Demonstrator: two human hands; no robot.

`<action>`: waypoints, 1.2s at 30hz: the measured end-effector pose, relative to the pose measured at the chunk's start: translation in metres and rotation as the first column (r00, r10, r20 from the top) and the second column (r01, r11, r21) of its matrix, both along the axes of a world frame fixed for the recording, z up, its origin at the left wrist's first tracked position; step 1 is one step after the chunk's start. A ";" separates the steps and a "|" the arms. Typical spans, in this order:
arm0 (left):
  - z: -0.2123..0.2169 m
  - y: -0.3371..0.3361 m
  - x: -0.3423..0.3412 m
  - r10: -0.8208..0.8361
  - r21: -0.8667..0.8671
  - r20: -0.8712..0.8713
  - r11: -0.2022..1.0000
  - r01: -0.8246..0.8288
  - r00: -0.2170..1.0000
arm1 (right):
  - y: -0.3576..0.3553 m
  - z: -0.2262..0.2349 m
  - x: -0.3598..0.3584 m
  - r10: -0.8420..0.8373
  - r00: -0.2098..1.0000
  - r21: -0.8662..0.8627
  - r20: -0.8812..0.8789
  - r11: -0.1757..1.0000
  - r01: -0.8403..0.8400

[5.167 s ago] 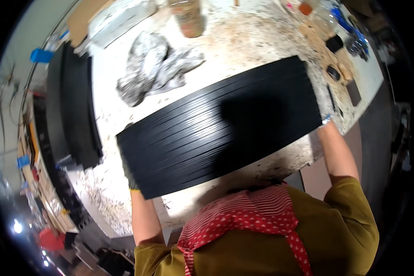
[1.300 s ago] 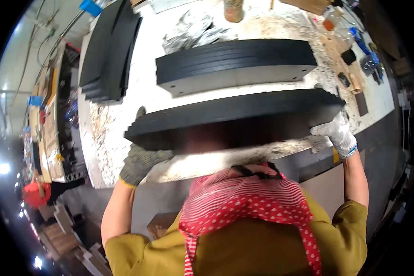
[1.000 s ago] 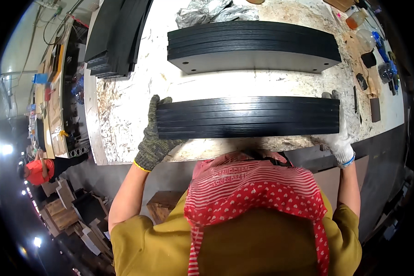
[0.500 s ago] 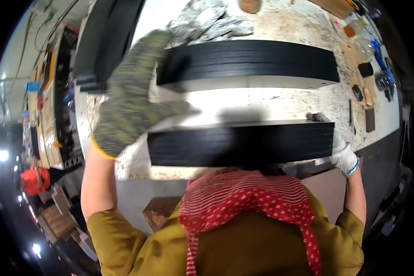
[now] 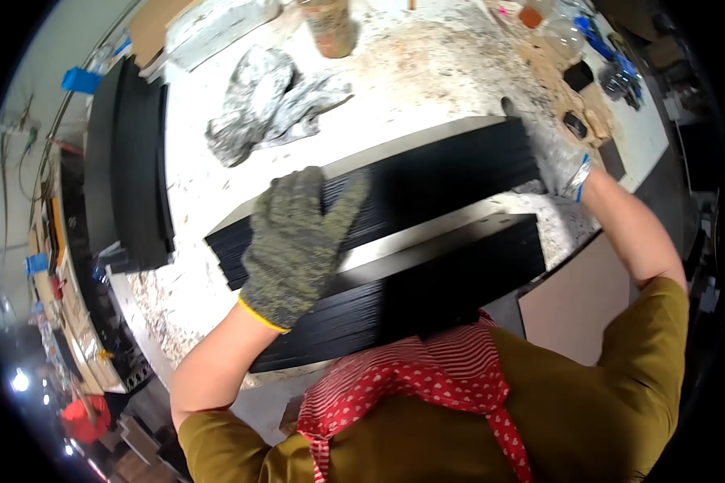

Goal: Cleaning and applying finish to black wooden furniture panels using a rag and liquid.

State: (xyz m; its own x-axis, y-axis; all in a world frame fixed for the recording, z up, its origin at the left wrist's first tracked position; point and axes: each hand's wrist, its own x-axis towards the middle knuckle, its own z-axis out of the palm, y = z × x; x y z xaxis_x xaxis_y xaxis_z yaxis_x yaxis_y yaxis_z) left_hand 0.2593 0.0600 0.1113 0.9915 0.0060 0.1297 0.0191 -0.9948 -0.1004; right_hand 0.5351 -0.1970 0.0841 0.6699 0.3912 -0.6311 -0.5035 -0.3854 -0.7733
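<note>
Two long stacks of thin boards with black edges lie side by side on the worktable, both slanting up to the right. My left hand (image 5: 294, 241), in a dark green mottled glove, rests on the black side of the far stack (image 5: 435, 169), its thumb held away from the fingers. At that stack's right end is my right hand (image 5: 560, 161) in a whitish glove, closed round the end with a fingertip showing over the top edge. The near stack (image 5: 451, 278) lies against the table's front edge, close to my apron; my left wrist hides part of it.
Tall black boards (image 5: 129, 169) stand at the left side of the table. Beyond the stacks lie a crumpled grey-white cloth (image 5: 258, 105), a jar (image 5: 329, 28) and a clear plastic-wrapped pack (image 5: 221, 28). Dark pieces and bottles sit at the right. A person in red (image 5: 84, 419) is far left.
My left hand has come from the left end onto the far stack's side. My right hand has shifted from the near stack to the far one. The whole view has turned.
</note>
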 end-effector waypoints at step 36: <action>-0.036 0.067 -0.143 0.517 -0.958 -0.264 -0.241 -0.158 0.814 | -0.050 -0.036 -0.058 0.266 0.780 0.276 0.567 0.830 -0.484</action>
State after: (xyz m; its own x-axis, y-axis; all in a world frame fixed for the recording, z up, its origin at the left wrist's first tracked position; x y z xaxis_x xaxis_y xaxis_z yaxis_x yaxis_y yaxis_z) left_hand 0.1163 0.1272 0.0752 0.7339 0.6177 -0.2826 0.2290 0.1667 0.9590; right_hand 0.4769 -0.2473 0.0481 0.5831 0.8124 -0.0022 0.1008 -0.0751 -0.9921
